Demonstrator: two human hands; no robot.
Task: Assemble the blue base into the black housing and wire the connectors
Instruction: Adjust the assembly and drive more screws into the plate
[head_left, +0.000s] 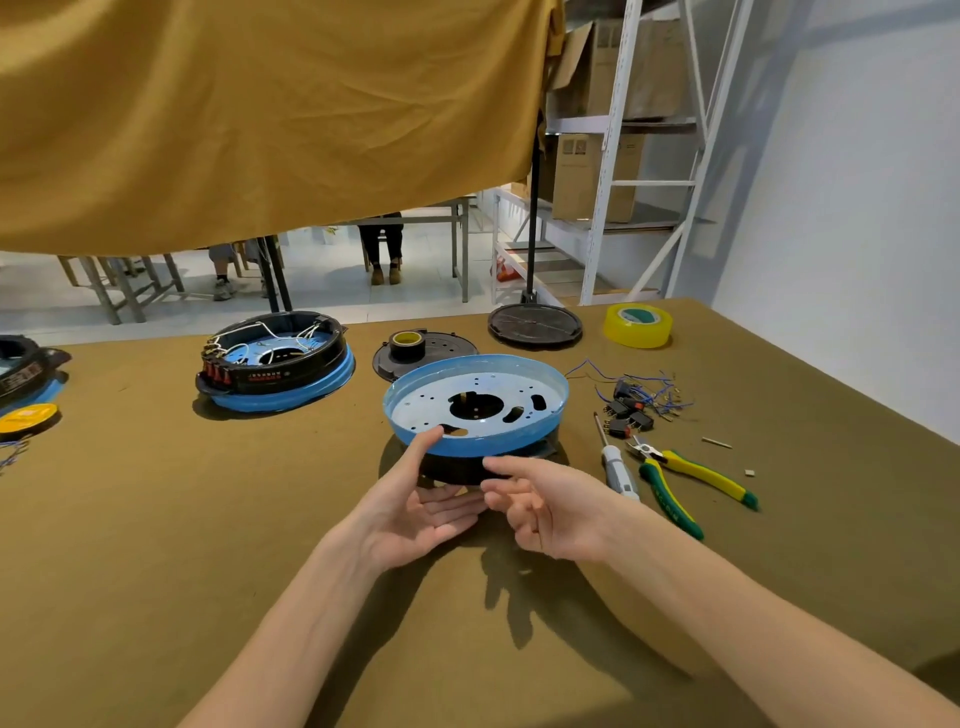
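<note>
Nearest the camera, two bare forearms reach in over the olive-brown table (156, 519). The left hand (410, 509) lies palm up, fingers relaxed and spread, its thumb touching the near rim of the blue base (475, 402). The right hand (540, 512) is loosely open, its forefinger pointing at the base's near wall; neither hand grips anything.

The blue base is the reference. It is a round dish with a pale, perforated floor and a central hole, and it sits on the black housing (457, 467), of which only a dark band shows under the near edge. The hands cover the housing's near side, so how it seats cannot be told.

Just right of the base lie a screwdriver (615, 462) and yellow-and-green pliers (685, 480). Right and slightly beyond it, a heap of small black switches with blue wires (636, 405).

Directly behind the base, a dark disc (431, 353) carries a small roll of tape. Further behind and right, a black round cover (535, 325) and a roll of clear yellowish tape (638, 325).

Left of the base and behind, a finished unit (275, 364): black ring on blue dish, white wires inside; its red label text is too small to read.

A mustard cloth (260, 114) hangs beyond, blocking the room.
</note>
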